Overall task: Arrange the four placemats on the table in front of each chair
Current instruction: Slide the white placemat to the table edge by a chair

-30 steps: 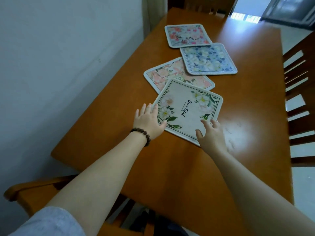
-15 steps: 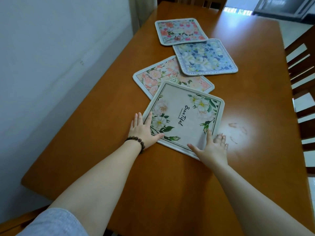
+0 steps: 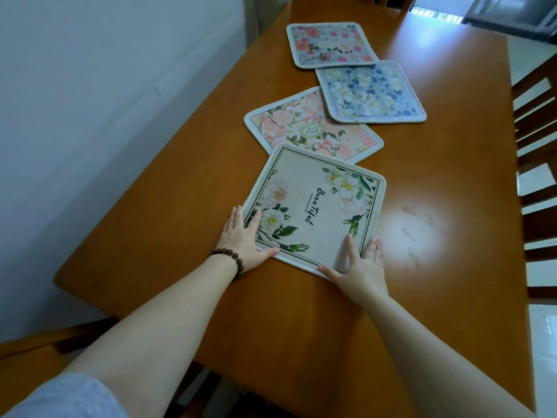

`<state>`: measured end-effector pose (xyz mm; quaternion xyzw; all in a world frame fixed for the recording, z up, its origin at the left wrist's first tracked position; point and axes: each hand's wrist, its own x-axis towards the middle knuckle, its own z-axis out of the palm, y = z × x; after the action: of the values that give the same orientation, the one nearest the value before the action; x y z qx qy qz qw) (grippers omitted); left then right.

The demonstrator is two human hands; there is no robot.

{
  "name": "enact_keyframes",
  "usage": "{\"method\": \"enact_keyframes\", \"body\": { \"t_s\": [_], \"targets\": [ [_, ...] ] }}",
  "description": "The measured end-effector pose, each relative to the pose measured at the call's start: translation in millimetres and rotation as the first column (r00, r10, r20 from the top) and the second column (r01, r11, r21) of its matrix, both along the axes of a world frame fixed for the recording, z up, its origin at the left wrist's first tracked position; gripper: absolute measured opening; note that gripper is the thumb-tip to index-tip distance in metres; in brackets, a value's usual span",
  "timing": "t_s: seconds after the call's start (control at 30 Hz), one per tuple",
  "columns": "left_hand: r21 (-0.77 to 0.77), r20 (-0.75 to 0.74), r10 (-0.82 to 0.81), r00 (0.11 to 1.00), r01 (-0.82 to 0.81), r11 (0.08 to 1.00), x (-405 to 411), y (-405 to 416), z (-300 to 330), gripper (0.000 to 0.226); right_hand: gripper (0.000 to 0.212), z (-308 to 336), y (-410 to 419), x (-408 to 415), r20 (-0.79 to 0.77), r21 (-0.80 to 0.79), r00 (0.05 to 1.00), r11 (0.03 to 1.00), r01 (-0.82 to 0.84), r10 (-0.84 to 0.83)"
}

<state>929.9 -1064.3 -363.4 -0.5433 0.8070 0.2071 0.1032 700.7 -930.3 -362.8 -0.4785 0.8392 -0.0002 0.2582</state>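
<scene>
Hands: left hand (image 3: 244, 236) and right hand (image 3: 363, 262) lay flat, fingers straight, pressing the near corners of the cream placemat (image 3: 313, 206).
Change: cream placemat had slid nearer since a second earlier; likely being seated at the near chair.
Position: mat between both hands on surface (image 3: 301, 312).
Beyond: peach placemat (image 3: 301, 125), blue placemat (image 3: 370, 92), pink placemat (image 3: 330, 43) overlapped, unplaced.

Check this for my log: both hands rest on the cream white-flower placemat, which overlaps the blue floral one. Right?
Not quite. In the head view the cream white-flower placemat, under the left hand and right hand, overlaps the peach rose placemat, not the blue floral placemat.
</scene>
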Motion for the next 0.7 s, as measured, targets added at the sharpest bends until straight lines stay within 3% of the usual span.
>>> {"method": "enact_keyframes", "body": {
  "t_s": [0.43, 0.7],
  "targets": [
    [0.116, 0.117, 0.189, 0.975, -0.202, 0.972, 101.0, 91.3, 15.4, 0.111, 0.115, 5.4, 49.3, 79.3, 0.039, 0.048, 0.959, 0.958, -0.282, 0.281],
    [0.155, 0.155, 0.234, 0.96, -0.258, 0.954, 119.8, 116.8, 23.4, 0.103, 0.117, 8.9, 29.8, 70.9, 0.021, 0.074, 0.887, 0.884, -0.462, 0.462]
  ]
}}
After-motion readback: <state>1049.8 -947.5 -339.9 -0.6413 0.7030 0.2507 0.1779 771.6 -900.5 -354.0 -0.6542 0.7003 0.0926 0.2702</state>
